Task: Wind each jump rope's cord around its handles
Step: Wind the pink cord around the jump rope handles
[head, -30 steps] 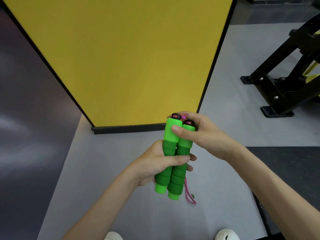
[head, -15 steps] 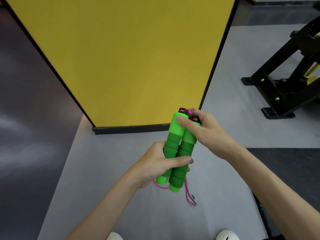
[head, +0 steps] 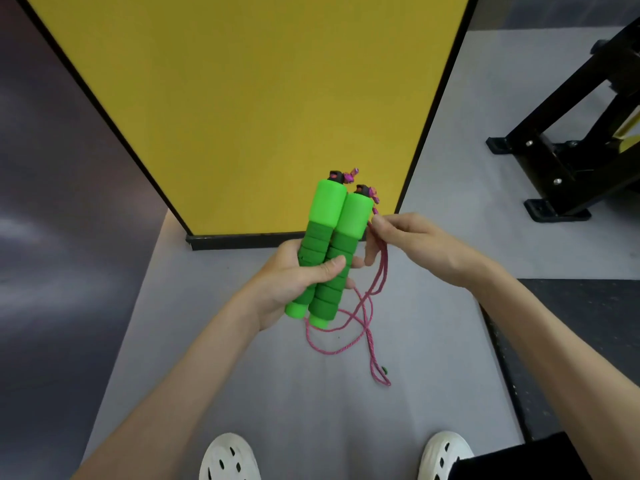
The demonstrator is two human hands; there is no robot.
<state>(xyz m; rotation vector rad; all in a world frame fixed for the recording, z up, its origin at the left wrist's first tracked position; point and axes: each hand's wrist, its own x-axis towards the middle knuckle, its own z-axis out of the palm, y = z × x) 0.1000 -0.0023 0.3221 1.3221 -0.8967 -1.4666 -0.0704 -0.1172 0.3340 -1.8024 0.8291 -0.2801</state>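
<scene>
Since a moment ago our right hand [head: 412, 247] has left the tops of the handles [head: 329, 251] and moved out to their 3 o'clock side, where its fingertips [head: 376, 221] now pinch the pink cord [head: 367, 317] just below the black caps [head: 336, 176]. Our left hand [head: 294, 282] grips both green foam handles together at mid-length, thumb laid across the front, holding them side by side and tilted toward 1 o'clock. From the pinch the cord drops toward 6 o'clock in loose loops below the handles' lower ends; we cannot tell whether the lowest loop touches the grey floor [head: 242, 341]. To wind well, we judge, we should keep the handles clamped parallel, hold light tension in the pinch, and lay the first turn close under the caps so later turns stack neatly.
</scene>
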